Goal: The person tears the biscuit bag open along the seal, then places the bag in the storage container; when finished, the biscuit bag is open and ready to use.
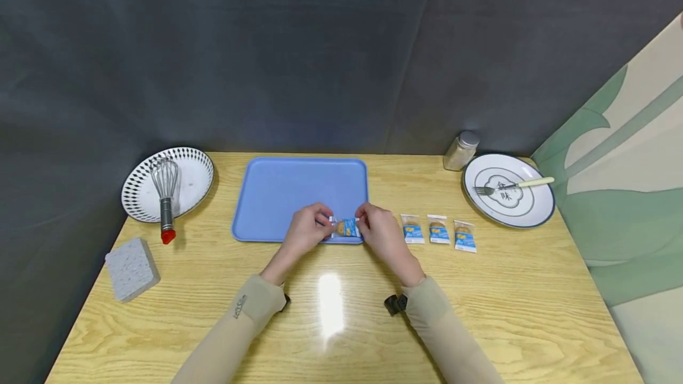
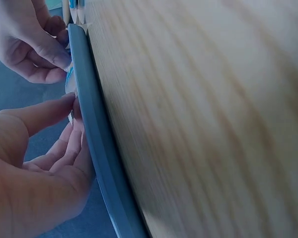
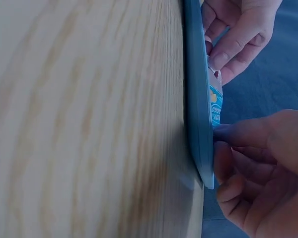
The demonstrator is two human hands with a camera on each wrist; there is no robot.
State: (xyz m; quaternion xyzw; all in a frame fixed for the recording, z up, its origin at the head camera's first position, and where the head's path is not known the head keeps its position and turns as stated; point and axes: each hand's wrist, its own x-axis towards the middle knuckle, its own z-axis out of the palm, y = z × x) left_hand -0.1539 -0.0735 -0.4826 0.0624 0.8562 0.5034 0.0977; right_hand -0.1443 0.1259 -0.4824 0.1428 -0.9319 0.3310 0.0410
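A small wrapped biscuit (image 1: pixel 348 228), in a clear and blue packet, lies crosswise at the near right corner of the blue tray (image 1: pixel 288 194). My left hand (image 1: pixel 308 227) pinches the packet's left end between thumb and fingers. At its right end, the thumb and forefinger of my right hand (image 1: pixel 377 227) pinch the wrapper's edge. The right wrist view shows the packet's blue print (image 3: pixel 215 104) between both hands, just behind the tray rim (image 3: pixel 198 99). In the left wrist view the rim hides much of the packet.
Right of the tray, three similar packets (image 1: pixel 439 230) lie in a row. Farther right are a plate (image 1: pixel 485 209) with a fork (image 1: pixel 525 183) and a jar (image 1: pixel 461 151). At left stand a patterned plate (image 1: pixel 200 179) holding a whisk (image 1: pixel 166 194), and a grey speckled block (image 1: pixel 130 268).
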